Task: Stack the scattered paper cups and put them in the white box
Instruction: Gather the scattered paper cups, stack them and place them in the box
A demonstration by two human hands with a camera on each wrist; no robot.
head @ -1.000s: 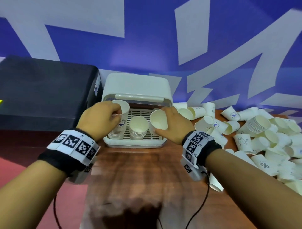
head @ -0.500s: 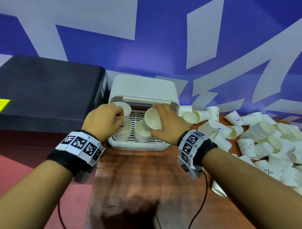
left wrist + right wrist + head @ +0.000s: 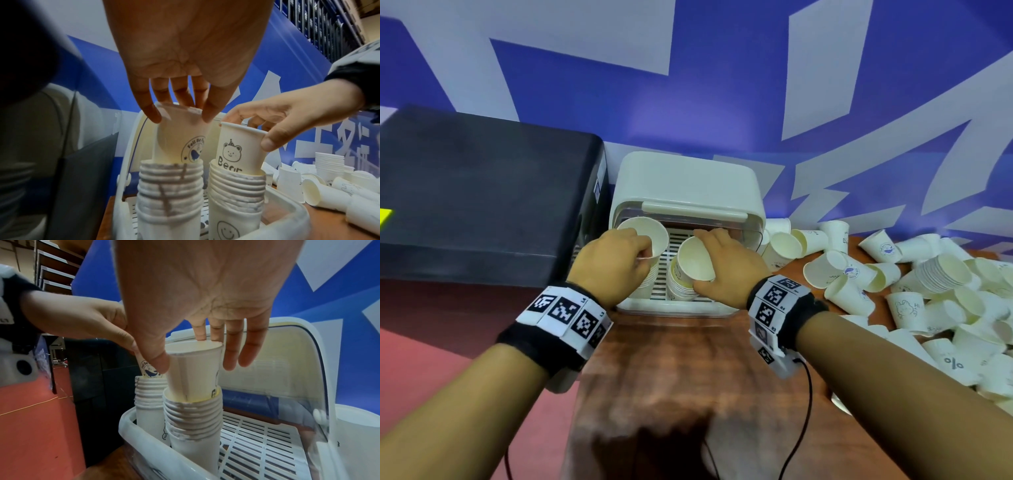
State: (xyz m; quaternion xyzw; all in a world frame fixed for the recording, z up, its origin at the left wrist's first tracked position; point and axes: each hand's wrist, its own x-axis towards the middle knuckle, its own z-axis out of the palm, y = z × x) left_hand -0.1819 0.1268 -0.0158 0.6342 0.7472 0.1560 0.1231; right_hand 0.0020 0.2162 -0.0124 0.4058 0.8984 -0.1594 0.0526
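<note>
The white box [image 3: 686,181] stands open at the back of the wooden table, its lid raised. Two stacks of paper cups stand inside it side by side: the left stack [image 3: 169,193] and the right stack [image 3: 236,194]. My left hand [image 3: 613,263] pinches the rim of a whale-print cup [image 3: 180,138] whose base sits in the left stack. My right hand [image 3: 726,267] grips a bear-print cup [image 3: 236,149] by its rim, and its base sits in the right stack [image 3: 193,417]. Both top cups are only part way down.
A heap of loose paper cups [image 3: 914,294] covers the table to the right of the box, with one short stack [image 3: 941,272] lying among them. A large black case [image 3: 482,195] sits left of the box. The box floor is a white slatted grid [image 3: 257,443].
Both hands have brought their cups down over the two stacks inside the box; the right cup moved left from beside the middle stack onto it.
</note>
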